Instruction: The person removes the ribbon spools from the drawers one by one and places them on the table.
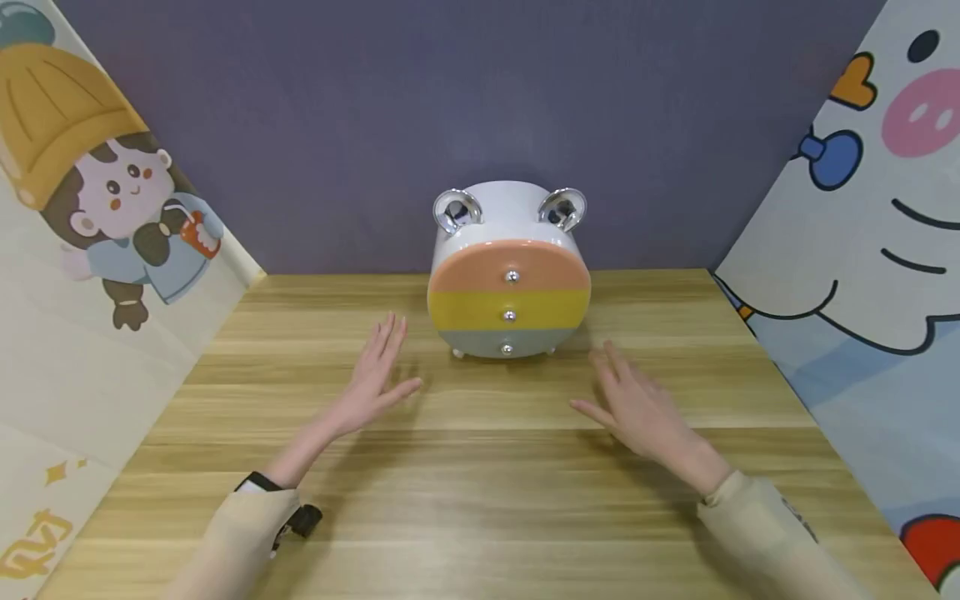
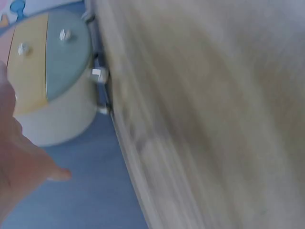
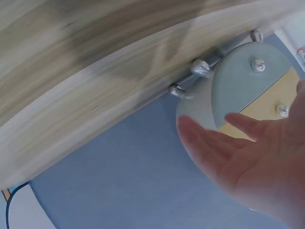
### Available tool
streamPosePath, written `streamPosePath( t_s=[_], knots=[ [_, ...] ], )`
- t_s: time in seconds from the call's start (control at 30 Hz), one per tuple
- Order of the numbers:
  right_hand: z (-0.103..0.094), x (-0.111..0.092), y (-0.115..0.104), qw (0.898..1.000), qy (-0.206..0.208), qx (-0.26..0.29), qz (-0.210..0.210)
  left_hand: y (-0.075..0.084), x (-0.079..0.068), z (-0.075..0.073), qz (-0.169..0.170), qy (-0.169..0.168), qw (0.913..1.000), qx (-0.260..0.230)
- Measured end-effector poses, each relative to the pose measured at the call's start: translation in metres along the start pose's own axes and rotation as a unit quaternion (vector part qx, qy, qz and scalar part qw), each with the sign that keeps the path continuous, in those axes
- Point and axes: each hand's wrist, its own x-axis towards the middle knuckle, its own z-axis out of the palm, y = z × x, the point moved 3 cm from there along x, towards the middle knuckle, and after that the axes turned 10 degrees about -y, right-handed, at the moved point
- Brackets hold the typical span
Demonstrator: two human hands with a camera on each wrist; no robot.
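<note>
A small rounded drawer cabinet [image 1: 510, 308] stands on little feet near the back of the table, its front banded in orange, yellow and grey-green. Each band carries a silver knob, and two shiny ear-like rings top the white body. To the cabinet's left, my left hand [image 1: 372, 387] is held with fingers spread and nothing in it. On the other side, my right hand [image 1: 637, 408] reaches toward the cabinet, fingers extended and holding nothing. In the right wrist view, that hand [image 3: 257, 157] overlaps the cabinet's yellow drawer [image 3: 267, 107].
The wood-grain table [image 1: 480, 500] runs back to a plain purple-blue wall [image 1: 480, 100]. Cartoon-printed panels rise along the left side [image 1: 75, 375] and the right side [image 1: 885, 400]. A black band [image 1: 258, 481] circles the left wrist at the sleeve.
</note>
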Motion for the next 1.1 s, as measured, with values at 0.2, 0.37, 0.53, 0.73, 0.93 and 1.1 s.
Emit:
streamPosePath(
  t_s=[0.2, 0.37, 0.53, 0.73, 0.93, 1.1],
  knots=[
    [0.0, 0.008, -0.012, 0.992, -0.021, 0.126, -0.015, -0.01, 0.017, -0.026, 0.026, 0.013, 0.9953, -0.093],
    [0.008, 0.02, -0.025, 0.945, -0.104, 0.307, -0.046, -0.016, 0.035, -0.037, 0.037, 0.04, 0.9928, -0.106],
    [0.011, 0.033, -0.043, 0.883, -0.148, 0.44, -0.069, -0.019, 0.054, -0.041, 0.047, 0.051, 0.9899, -0.123],
    [0.004, 0.055, -0.067, 0.817, -0.176, 0.541, -0.1, -0.008, 0.074, -0.046, 0.062, 0.047, 0.9782, -0.192],
    [-0.013, 0.076, -0.081, 0.714, -0.202, 0.665, -0.083, 0.013, 0.089, -0.062, 0.071, 0.048, 0.9637, -0.253],
    [-0.023, 0.089, -0.083, 0.64, -0.216, 0.731, -0.096, 0.014, 0.108, -0.07, 0.087, 0.048, 0.9618, -0.255]
  ],
)
